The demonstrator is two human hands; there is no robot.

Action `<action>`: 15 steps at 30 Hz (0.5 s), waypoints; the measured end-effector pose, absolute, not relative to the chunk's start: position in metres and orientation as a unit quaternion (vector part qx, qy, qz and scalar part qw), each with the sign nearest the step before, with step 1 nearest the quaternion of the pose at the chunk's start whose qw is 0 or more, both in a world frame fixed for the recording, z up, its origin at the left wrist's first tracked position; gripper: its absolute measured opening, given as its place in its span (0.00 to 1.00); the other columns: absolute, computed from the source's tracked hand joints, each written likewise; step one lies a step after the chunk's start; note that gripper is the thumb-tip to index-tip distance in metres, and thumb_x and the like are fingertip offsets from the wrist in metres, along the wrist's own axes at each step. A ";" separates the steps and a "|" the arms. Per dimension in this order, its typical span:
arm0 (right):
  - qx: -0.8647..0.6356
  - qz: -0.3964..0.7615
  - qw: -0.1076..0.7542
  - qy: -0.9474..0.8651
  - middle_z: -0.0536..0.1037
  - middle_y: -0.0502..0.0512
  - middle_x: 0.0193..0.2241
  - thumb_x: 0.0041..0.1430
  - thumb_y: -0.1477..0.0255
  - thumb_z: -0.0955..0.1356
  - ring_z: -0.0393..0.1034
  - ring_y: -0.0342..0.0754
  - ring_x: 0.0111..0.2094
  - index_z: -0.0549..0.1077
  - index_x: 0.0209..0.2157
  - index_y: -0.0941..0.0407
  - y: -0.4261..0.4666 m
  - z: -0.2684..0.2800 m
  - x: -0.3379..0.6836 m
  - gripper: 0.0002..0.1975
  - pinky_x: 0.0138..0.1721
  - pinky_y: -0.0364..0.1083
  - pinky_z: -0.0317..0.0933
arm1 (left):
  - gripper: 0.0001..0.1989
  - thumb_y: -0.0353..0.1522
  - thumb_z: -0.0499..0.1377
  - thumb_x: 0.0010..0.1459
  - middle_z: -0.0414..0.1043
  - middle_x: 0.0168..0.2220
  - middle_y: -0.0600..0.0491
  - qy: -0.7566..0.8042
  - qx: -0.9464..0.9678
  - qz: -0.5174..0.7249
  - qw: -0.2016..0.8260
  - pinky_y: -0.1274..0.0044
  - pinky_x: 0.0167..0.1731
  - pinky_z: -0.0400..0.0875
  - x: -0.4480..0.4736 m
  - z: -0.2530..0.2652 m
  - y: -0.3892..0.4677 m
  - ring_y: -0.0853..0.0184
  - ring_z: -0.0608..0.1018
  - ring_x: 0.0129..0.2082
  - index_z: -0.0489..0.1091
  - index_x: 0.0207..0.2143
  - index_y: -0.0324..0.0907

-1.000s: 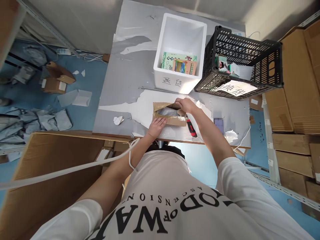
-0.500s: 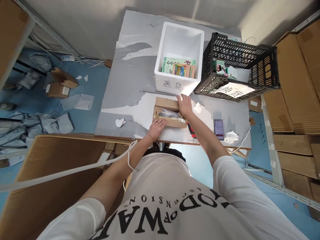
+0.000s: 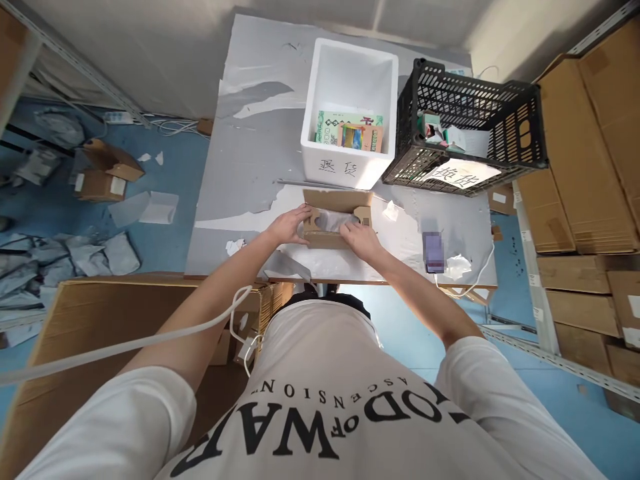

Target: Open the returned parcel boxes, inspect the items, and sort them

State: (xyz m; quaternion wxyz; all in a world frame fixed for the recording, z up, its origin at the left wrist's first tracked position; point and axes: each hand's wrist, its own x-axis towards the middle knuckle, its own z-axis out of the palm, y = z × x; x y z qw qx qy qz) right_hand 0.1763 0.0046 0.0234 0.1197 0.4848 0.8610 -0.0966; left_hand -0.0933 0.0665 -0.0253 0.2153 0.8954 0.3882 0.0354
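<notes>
A small brown cardboard box (image 3: 327, 241) lies on the grey table with its lid (image 3: 340, 199) raised at the back. Clear plastic wrapping (image 3: 334, 221) fills the inside; what it wraps, I cannot make out. My left hand (image 3: 290, 225) grips the box's left end, fingers over the side flap and thumb lower down. Closed at the front right corner, my right hand (image 3: 361, 240) has its fingers bent over the front wall beside the right flap.
Behind the box stand a white foam bin (image 3: 345, 167) holding printed packets and a black plastic crate (image 3: 470, 120) with small boxes. A phone (image 3: 433, 252) and crumpled paper (image 3: 457, 267) lie right. A white cable (image 3: 150, 341) crosses my left arm; a large carton (image 3: 120, 293) stands below left.
The box's lid has come open and its side flaps stand apart. My left hand moved left to the box's end; my right hand came down to the front. The red-and-black object is no longer visible.
</notes>
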 end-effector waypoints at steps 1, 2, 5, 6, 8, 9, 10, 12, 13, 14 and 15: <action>0.485 -0.084 0.113 0.863 0.75 0.67 0.46 0.64 0.79 0.56 0.69 0.56 0.46 0.67 0.52 0.57 -0.004 0.022 0.176 0.19 0.43 0.52 0.61 | 0.47 0.45 0.69 0.43 0.58 0.64 0.38 0.395 0.892 0.040 0.217 0.68 0.61 0.60 -0.092 -0.028 0.067 0.53 0.57 0.67 0.58 0.62 0.35; 0.479 -0.076 0.100 0.869 0.74 0.68 0.48 0.64 0.80 0.55 0.68 0.57 0.48 0.67 0.53 0.57 -0.015 0.018 0.177 0.20 0.45 0.52 0.61 | 0.47 0.44 0.69 0.44 0.58 0.64 0.38 0.401 0.889 0.043 0.217 0.69 0.61 0.61 -0.091 -0.030 0.067 0.53 0.57 0.67 0.58 0.62 0.34; 0.460 -0.088 0.052 0.882 0.67 0.66 0.59 0.63 0.80 0.55 0.60 0.58 0.60 0.62 0.61 0.56 -0.052 0.003 0.184 0.26 0.55 0.57 0.57 | 0.44 0.40 0.67 0.46 0.58 0.64 0.38 0.402 0.890 0.038 0.212 0.70 0.61 0.61 -0.086 -0.028 0.062 0.54 0.58 0.67 0.57 0.63 0.32; 0.456 -0.102 0.036 0.883 0.64 0.65 0.62 0.62 0.79 0.56 0.56 0.58 0.63 0.60 0.63 0.57 -0.061 -0.002 0.187 0.27 0.59 0.58 0.54 | 0.44 0.40 0.66 0.47 0.57 0.65 0.38 0.397 0.894 0.031 0.207 0.70 0.61 0.60 -0.086 -0.025 0.060 0.53 0.57 0.67 0.57 0.63 0.32; 0.446 -0.145 0.010 0.883 0.59 0.65 0.65 0.61 0.78 0.57 0.51 0.58 0.66 0.59 0.64 0.60 -0.070 -0.005 0.193 0.28 0.62 0.59 0.51 | 0.43 0.40 0.65 0.47 0.55 0.65 0.37 0.379 0.906 0.006 0.190 0.67 0.62 0.58 -0.086 -0.014 0.056 0.52 0.56 0.67 0.57 0.63 0.31; 0.442 -0.172 0.000 0.881 0.60 0.65 0.64 0.61 0.78 0.57 0.53 0.58 0.66 0.61 0.63 0.61 -0.068 -0.004 0.196 0.28 0.62 0.59 0.52 | 0.43 0.40 0.64 0.47 0.54 0.66 0.37 0.369 0.912 -0.008 0.178 0.64 0.63 0.56 -0.087 -0.007 0.054 0.51 0.56 0.67 0.57 0.63 0.32; 0.439 -0.199 -0.010 0.876 0.63 0.65 0.63 0.61 0.78 0.57 0.57 0.56 0.64 0.65 0.61 0.62 -0.060 0.000 0.199 0.26 0.61 0.57 0.55 | 0.41 0.40 0.63 0.48 0.54 0.66 0.37 0.363 0.917 -0.018 0.162 0.61 0.63 0.54 -0.086 0.001 0.052 0.50 0.57 0.66 0.57 0.63 0.33; 0.435 -0.245 -0.012 0.866 0.72 0.62 0.56 0.60 0.81 0.57 0.66 0.52 0.57 0.73 0.53 0.60 -0.035 0.013 0.203 0.24 0.57 0.52 0.60 | 0.33 0.39 0.58 0.52 0.60 0.63 0.38 0.378 0.917 -0.025 0.124 0.55 0.62 0.51 -0.080 0.017 0.047 0.50 0.62 0.64 0.63 0.59 0.36; 0.430 -0.258 0.000 0.865 0.76 0.60 0.52 0.59 0.83 0.57 0.70 0.51 0.53 0.76 0.49 0.58 -0.019 0.021 0.203 0.23 0.54 0.51 0.63 | 0.26 0.38 0.56 0.55 0.65 0.59 0.39 0.391 0.914 -0.025 0.106 0.54 0.61 0.50 -0.074 0.023 0.046 0.50 0.66 0.61 0.68 0.55 0.37; 0.420 -0.258 0.031 0.870 0.78 0.58 0.48 0.58 0.84 0.58 0.72 0.50 0.49 0.78 0.45 0.57 -0.003 0.028 0.202 0.22 0.51 0.49 0.65 | 0.21 0.37 0.53 0.57 0.71 0.54 0.40 0.396 0.913 -0.026 0.096 0.54 0.60 0.51 -0.065 0.028 0.044 0.51 0.70 0.57 0.72 0.50 0.38; 0.408 -0.244 0.074 0.877 0.80 0.58 0.45 0.56 0.84 0.60 0.74 0.51 0.46 0.79 0.42 0.56 0.011 0.034 0.199 0.20 0.48 0.49 0.65 | 0.18 0.36 0.51 0.59 0.75 0.48 0.41 0.388 0.916 -0.032 0.095 0.55 0.59 0.53 -0.055 0.031 0.044 0.52 0.74 0.52 0.75 0.44 0.39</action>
